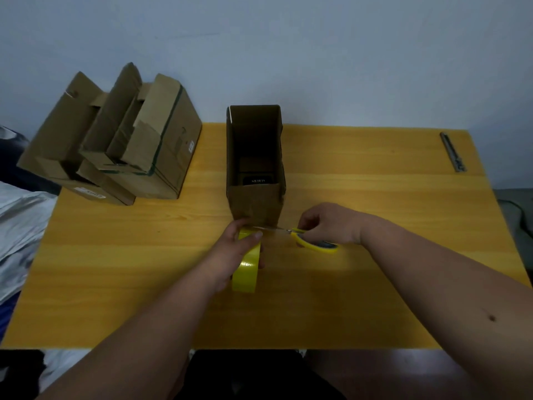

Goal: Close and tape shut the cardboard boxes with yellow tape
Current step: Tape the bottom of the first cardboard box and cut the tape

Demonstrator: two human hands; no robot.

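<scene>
An open cardboard box (pixel 255 203) stands upright in the middle of the wooden table (pixel 115 269), its top open and a dark item inside. My left hand (pixel 230 255) grips a roll of yellow tape (pixel 248 268) just in front of the box's near bottom edge. My right hand (pixel 326 223) holds yellow-handled scissors (pixel 314 243), their blades pointing left along the box's bottom edge toward the tape. A short strip runs from the roll toward the blades.
Two more cardboard boxes (pixel 115 140) with raised flaps sit at the table's far left corner. A metal bar (pixel 452 151) lies at the far right. Silvery bags (pixel 20 226) lie off the left edge. A pale wall stands behind.
</scene>
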